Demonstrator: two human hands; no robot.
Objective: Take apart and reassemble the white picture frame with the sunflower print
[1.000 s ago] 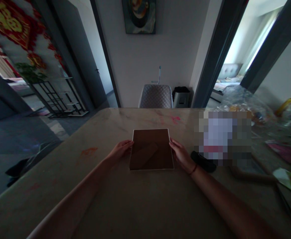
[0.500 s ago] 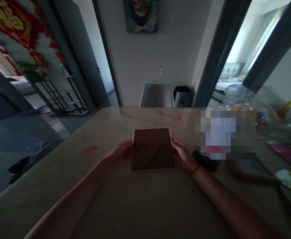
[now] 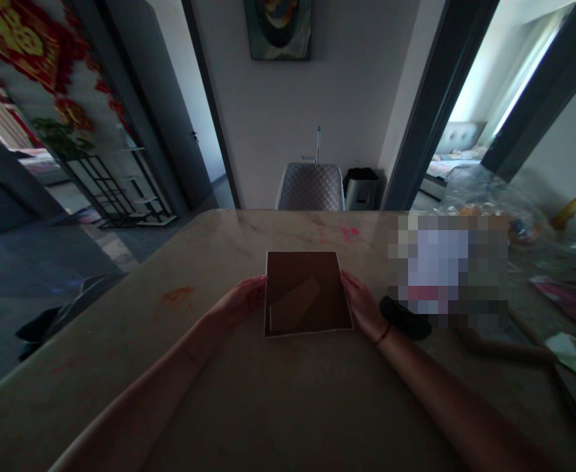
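Observation:
A picture frame [image 3: 288, 275] is held up over the middle of the table, its brown back turned to me. A slanted stand flap [image 3: 298, 305] shows on that back, and a thin pale edge runs around the board. My left hand [image 3: 245, 296] grips the frame's left edge, some of its fingers hidden behind. On the right edge, my right hand [image 3: 361, 303] is closed too, its fingertips partly out of sight. A dark band circles the right wrist. The frame's front faces away from me.
A black object [image 3: 406, 319] lies just right of my right hand, beside a blurred-out patch [image 3: 438, 262]. Clear plastic wrapping [image 3: 489, 196] and a pink packet [image 3: 568, 301] are on the table's right. A quilted chair [image 3: 311, 187] stands beyond the far edge.
The picture frame has shifted slightly to the right and turned a little, with both hands still on it. A pale edge of the stand flap now shows at its lower left.

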